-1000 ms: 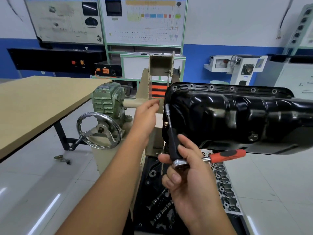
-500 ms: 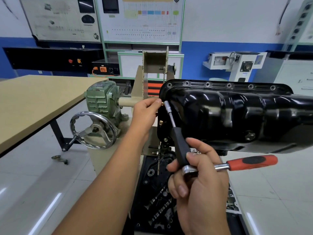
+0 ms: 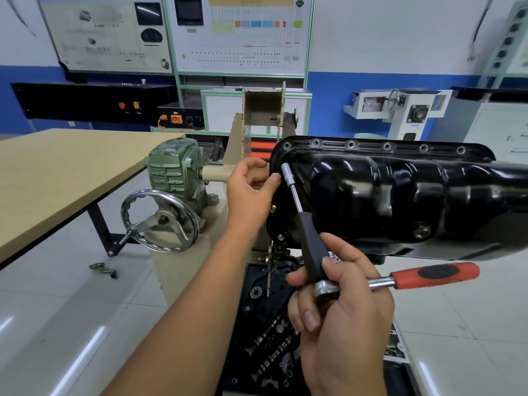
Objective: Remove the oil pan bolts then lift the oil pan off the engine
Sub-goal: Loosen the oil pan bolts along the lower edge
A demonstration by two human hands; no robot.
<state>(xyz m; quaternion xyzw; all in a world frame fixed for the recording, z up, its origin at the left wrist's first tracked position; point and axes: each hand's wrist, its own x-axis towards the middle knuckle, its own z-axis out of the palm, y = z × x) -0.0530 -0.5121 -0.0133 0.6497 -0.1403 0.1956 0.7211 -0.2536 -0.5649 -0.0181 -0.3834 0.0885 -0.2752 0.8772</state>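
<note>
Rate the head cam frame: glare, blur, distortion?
Head view: strong white reflections streak the glossy oil pan and the floor tiles; wide-angle bending curves the wall panels toward the edges; the wall posters are soft and unreadable; both hands, left hand and right hand, and the ratchet look sharp, with little motion blur.

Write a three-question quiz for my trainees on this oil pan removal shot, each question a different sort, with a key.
1. True or false: the right hand grips the ratchet at its head end.
2. Which colour is the ratchet's handle grip? A) blue B) orange-red C) yellow
3. Fill in: the socket on the extension sits at the left end of the black ____, beside the left hand.

Key: 1 true; 2 B; 3 oil pan.
</note>
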